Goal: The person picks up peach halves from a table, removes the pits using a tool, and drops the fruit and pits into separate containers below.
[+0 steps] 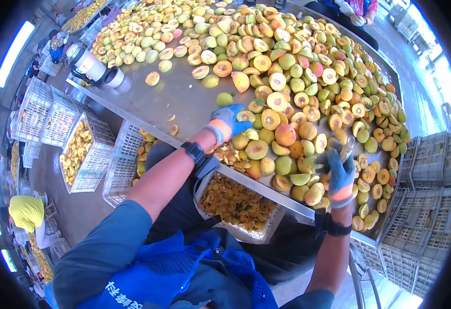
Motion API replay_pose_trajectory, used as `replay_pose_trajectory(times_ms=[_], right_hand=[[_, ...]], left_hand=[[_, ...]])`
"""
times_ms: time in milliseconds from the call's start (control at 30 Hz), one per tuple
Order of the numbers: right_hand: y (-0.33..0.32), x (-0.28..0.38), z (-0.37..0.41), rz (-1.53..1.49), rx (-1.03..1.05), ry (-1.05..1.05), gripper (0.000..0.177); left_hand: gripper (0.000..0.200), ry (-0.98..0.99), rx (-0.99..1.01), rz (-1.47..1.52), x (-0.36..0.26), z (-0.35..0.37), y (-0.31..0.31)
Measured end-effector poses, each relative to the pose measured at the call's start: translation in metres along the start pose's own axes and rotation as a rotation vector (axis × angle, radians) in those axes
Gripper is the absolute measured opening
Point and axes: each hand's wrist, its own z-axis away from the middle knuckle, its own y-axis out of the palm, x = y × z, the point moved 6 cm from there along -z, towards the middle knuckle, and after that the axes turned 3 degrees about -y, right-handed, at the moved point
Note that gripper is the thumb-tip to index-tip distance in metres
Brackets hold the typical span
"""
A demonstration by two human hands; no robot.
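Note:
My left hand (227, 121), in a blue and orange glove, reaches onto a metal table (184, 98) and rests on a halved peach (245, 116) at the edge of the fruit pile. My right hand (338, 172), also gloved, grips a small knife (347, 148) with the blade pointing up, over green and yellow peaches (287, 165). Whole and halved peaches cover most of the table. A tray of pits and scraps (235, 203) sits under the table's near edge, between my arms.
A white jug (92, 67) lies on the table's left corner. White plastic crates (84, 152) with fruit stand on the floor at left, grey stacked crates (426, 170) at right. A person in a yellow head cover (27, 212) works lower left; another person (354, 10) stands across the table.

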Motion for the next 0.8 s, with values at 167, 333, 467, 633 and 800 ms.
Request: replay_pose_trajectory(times_ms=[167, 333, 467, 633, 800], right_hand=[[0.029, -0.008, 0.067, 0.013, -0.006, 0.174, 0.025], [0.084, -0.030, 0.107, -0.050, 0.130, 0.291, 0.029], [0.132, -0.021, 0.127, -0.125, 0.197, 0.192, 0.035], [0.155, -0.029, 0.141, -0.177, 0.155, 0.140, 0.021], [0.166, -0.036, 0.170, -0.212, 0.135, 0.176, 0.024]], left_hand=[[0.068, 0.032, -0.008, -0.048, -0.024, 0.008, -0.021], [0.069, 0.247, -0.285, 0.173, -0.033, 0.048, -0.039], [0.069, 0.320, -0.146, 0.600, -0.053, 0.107, -0.061], [0.071, 0.350, 0.070, 0.609, -0.076, 0.180, -0.064], [0.058, 0.042, 0.227, 1.335, -0.054, 0.221, -0.020]])
